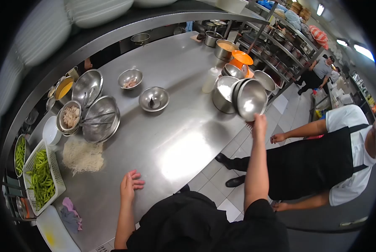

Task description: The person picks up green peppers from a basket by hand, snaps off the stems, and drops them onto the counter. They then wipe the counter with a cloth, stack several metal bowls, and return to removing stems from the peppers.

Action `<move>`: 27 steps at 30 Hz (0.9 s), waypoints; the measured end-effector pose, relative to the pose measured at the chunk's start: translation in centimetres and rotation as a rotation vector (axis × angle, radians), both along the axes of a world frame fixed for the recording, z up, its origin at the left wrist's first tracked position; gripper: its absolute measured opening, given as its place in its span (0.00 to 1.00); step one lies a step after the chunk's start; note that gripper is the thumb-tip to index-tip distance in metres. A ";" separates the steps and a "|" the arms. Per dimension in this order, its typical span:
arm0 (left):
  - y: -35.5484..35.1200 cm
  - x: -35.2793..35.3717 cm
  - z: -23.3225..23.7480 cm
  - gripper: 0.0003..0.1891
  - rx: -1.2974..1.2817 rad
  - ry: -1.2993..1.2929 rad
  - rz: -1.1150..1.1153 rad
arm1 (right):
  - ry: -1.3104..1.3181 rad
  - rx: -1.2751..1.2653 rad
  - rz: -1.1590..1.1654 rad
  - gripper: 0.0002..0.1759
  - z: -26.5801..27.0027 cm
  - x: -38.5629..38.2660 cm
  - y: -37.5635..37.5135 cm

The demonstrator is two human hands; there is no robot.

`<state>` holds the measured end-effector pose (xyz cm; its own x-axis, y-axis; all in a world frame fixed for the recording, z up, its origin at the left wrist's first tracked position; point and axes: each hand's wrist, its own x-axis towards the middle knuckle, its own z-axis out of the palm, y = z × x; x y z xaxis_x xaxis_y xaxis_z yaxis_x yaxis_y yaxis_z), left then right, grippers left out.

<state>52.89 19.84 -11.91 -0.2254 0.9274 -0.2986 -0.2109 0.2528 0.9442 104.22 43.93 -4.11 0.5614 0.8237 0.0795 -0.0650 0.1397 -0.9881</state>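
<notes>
My right hand (259, 126) grips the rim of a shiny steel mixing bowl (253, 98), which is tilted on its side at the table's right edge. Another bowl's rim shows right behind it, overlapping a steel pot (222, 98) with white powder inside. Over the near part of the steel table (154, 138), my left hand (131, 185) is open, its fingers apart and holding nothing. Closest to it lies a flat heap of thin white noodles (83, 157). Farther in, a small steel bowl (153, 99) has a dark utensil or reflection in it, and a second bowl (130, 79) holds pinkish food.
At left are a white basket of green peppers (43, 178), large steel bowls (99, 119) with a whisk, and a cloth (71, 214). A squeeze bottle (210, 80) and orange container (241, 59) stand far right. A co-worker in a black apron (310, 164) stands close on my right.
</notes>
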 end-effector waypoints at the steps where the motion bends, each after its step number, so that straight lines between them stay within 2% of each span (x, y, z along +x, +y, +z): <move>1: 0.4 0.9 -0.1 0.27 -0.003 0.037 0.005 | -0.033 -0.025 -0.064 0.12 0.3 3.4 2.3; 4: 1.1 3.4 -0.9 0.26 -0.035 0.069 0.018 | -0.113 -0.101 -0.183 0.15 -1.1 12.4 9.3; 5: 1.2 4.1 -0.8 0.26 -0.038 0.071 0.047 | -0.094 -0.135 -0.208 0.16 -0.5 12.7 10.1; 7: 1.0 5.1 -0.3 0.25 -0.079 0.100 0.018 | -0.076 -0.244 -0.117 0.16 -2.3 15.2 12.1; 9: 0.5 5.3 -0.2 0.24 -0.094 0.098 0.072 | 0.051 -0.378 -0.114 0.27 -2.7 13.6 12.4; 10: 0.1 5.3 -0.1 0.24 -0.105 0.087 0.091 | 0.122 -0.369 -0.141 0.27 -2.7 12.5 12.0; 12: -0.7 5.2 0.1 0.24 -0.110 0.106 0.155 | -0.056 -0.248 -0.177 0.23 -2.9 9.4 10.0; 14: -1.6 5.3 0.2 0.24 -0.112 0.118 0.233 | -0.060 -0.084 -0.175 0.17 -3.4 5.3 8.0; 16: -2.6 5.0 0.2 0.23 -0.121 0.109 0.235 | -0.073 0.098 -0.044 0.12 -4.6 0.0 6.5; 18: -3.8 5.1 0.1 0.23 -0.107 0.115 0.279 | -0.110 0.109 0.154 0.08 -4.4 -6.9 4.2; 20: -5.3 5.1 0.6 0.23 -0.085 0.117 0.313 | -0.132 0.095 0.481 0.07 -6.8 -12.6 3.0; 23: -9.1 4.7 0.9 0.22 -0.039 0.134 0.381 | -0.189 -0.073 0.824 0.05 -6.2 -23.1 -2.9; 26: -15.4 3.8 0.0 0.21 -0.021 0.141 0.469 | -0.318 -0.105 1.141 0.04 -7.5 -31.4 -10.0; 27: -18.0 3.5 -0.3 0.21 -0.032 0.133 0.514 | -0.265 -0.028 1.268 0.05 -9.5 -33.8 -12.0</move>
<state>56.42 1.87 -12.18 -0.6863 0.6781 -0.2628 -0.1945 0.1770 0.9648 70.43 31.91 -13.58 -0.6374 0.7694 0.0417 0.0606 0.1040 -0.9927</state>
